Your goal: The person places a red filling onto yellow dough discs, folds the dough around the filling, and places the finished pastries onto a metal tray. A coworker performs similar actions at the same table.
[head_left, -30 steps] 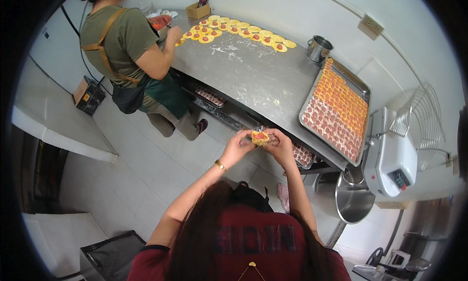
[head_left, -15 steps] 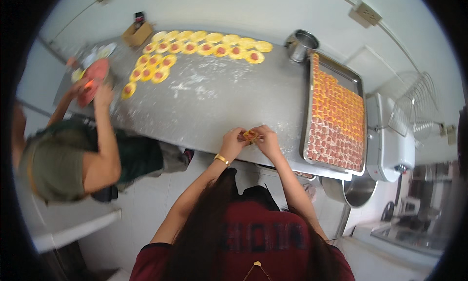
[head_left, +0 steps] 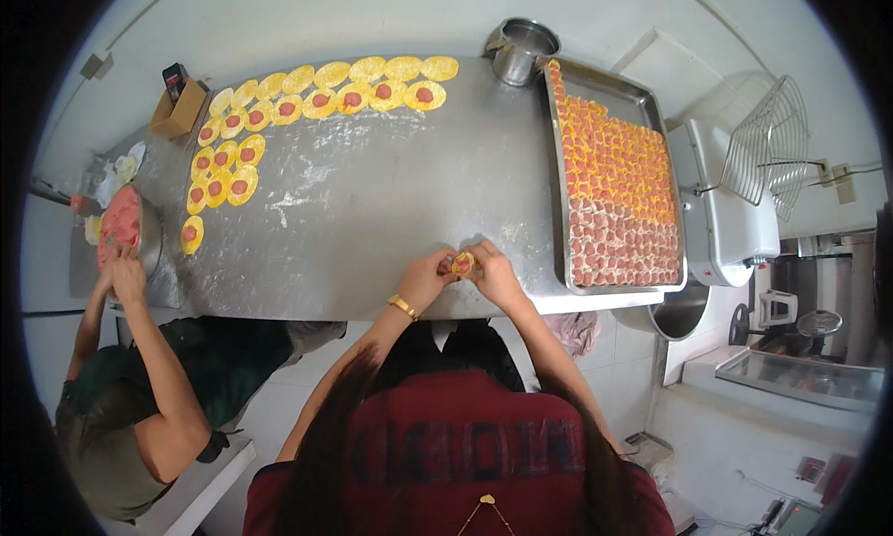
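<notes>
Just above the table's near edge, a small yellow dumpling (head_left: 461,264) with a pink filling showing at its top is pinched between my two hands. My left hand (head_left: 431,277) grips it from the left, fingers curled round its side. From the right, the fingertips of my right hand (head_left: 495,274) press on its wrapper edge. Round yellow wrappers (head_left: 333,75) lie in rows at the back left of the table, several of them bearing a ball of pink filling (head_left: 354,99). To the right, a large metal tray (head_left: 562,178) holds tight rows of finished-looking dumplings (head_left: 623,192).
The metal table (head_left: 372,201) is dusted with flour. A steel pot (head_left: 526,52) stands behind the tray, a white machine (head_left: 721,201) to its right. At the left, another person (head_left: 139,406) has both hands at a bowl of pink filling (head_left: 121,224). A cardboard box (head_left: 179,113) sits behind.
The view has swung, so the table things sit further left. My fingers have shifted round the dumpling, still pinched in both hands. The other person's hands have come together at the filling.
</notes>
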Tool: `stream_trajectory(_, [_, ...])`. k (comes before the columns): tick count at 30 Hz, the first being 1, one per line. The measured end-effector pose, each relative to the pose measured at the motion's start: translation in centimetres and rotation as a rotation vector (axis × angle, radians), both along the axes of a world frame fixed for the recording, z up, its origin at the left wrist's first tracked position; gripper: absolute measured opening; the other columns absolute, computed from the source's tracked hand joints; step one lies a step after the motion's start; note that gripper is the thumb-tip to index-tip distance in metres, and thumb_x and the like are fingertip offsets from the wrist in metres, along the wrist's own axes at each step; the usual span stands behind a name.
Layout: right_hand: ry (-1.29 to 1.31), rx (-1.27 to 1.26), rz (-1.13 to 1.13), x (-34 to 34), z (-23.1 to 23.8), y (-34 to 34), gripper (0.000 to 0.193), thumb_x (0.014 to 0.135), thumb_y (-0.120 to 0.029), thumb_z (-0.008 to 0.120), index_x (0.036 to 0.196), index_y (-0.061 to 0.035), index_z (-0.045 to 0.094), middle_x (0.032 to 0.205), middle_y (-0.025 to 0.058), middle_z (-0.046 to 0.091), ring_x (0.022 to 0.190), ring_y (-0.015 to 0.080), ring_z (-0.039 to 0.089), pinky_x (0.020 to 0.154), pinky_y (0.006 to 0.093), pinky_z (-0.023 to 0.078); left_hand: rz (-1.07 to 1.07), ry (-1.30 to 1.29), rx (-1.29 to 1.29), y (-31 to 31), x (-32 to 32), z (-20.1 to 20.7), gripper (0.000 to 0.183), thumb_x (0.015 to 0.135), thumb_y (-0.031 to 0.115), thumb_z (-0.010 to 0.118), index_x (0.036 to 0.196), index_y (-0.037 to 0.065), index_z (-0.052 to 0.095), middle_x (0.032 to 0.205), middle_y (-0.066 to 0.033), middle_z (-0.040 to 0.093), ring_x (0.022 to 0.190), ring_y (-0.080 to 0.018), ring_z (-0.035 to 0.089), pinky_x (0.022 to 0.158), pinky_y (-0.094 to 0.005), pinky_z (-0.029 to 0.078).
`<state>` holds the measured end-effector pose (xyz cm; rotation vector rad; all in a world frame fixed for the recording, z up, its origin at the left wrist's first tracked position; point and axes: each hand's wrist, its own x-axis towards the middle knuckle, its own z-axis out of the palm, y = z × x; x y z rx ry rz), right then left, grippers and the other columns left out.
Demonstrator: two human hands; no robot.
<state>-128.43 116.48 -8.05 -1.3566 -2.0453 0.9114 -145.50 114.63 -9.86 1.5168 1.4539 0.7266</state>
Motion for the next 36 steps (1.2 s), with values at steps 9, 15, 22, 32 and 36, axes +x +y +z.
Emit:
stream_trajectory(9, [0.028, 0.041, -0.043, 2.0, -0.1, 1.0, 0.028, 0.069, 0.01, 0.058, 0.093, -0.003, 0.065, 0.09, 0.0154, 0.059, 0.084, 0.0379, 0.059, 0.072, 0.0419, 0.049, 0.006, 0.021, 0.044, 0.7, 2.0, 0.1, 0.027, 0.075, 0.012, 0.075, 0.097, 0.003, 0.062, 0.082, -0.0117, 0.068, 0.076, -0.0223, 0.068, 0.069, -0.0319, 0.053])
stream_trajectory(15, [-0.019, -0.062, 0.027, 2.4, -0.2, 1.6, 0.036, 0.068, 0.008, 0.061, 0.102, -0.003, 0.063, 0.097, 0.0154, 0.059, 0.088, 0.0377, 0.059, 0.075, 0.0416, 0.05, 0.053, 0.007, 0.062, 1.0, 3.1, 0.0, 0.027, 0.072, 0.007, 0.074, 0.095, 0.003, 0.06, 0.082, -0.0128, 0.068, 0.074, -0.0248, 0.067, 0.068, -0.0327, 0.053])
stream_trajectory(22, [-0.018, 0.011, -0.071, 3.4, 0.0, 1.2, 0.03, 0.068, 0.008, 0.063, 0.096, -0.0026, 0.066, 0.089, 0.0135, 0.061, 0.077, 0.0322, 0.062, 0.068, 0.036, 0.051, 0.045, 0.008, 0.102, 0.8, 3.3, 0.6, 0.025, 0.074, 0.009, 0.073, 0.095, 0.002, 0.061, 0.083, -0.0123, 0.068, 0.076, -0.0233, 0.068, 0.069, -0.0327, 0.053])
stream_trajectory(32, [-0.021, 0.06, -0.04, 3.2, -0.6, 1.3, 0.025, 0.069, 0.006, 0.062, 0.092, -0.0033, 0.066, 0.089, 0.0152, 0.06, 0.081, 0.0356, 0.061, 0.07, 0.0402, 0.05, 0.063, 0.028, 0.072, 0.9, 3.2, 1.2, 0.022, 0.076, 0.012, 0.073, 0.093, 0.002, 0.062, 0.081, -0.0122, 0.068, 0.075, -0.0235, 0.068, 0.068, -0.0327, 0.053])
stream_trajectory(36, [-0.08, 0.058, 0.003, 2.8, -0.6, 1.2, 0.033, 0.067, 0.007, 0.066, 0.099, -0.0023, 0.066, 0.092, 0.0144, 0.061, 0.083, 0.0316, 0.063, 0.07, 0.0349, 0.052, 0.009, 0.066, 0.065, 1.2, 3.5, 0.7, 0.023, 0.075, 0.01, 0.073, 0.094, 0.002, 0.063, 0.083, -0.0121, 0.069, 0.075, -0.0229, 0.068, 0.069, -0.0321, 0.053])
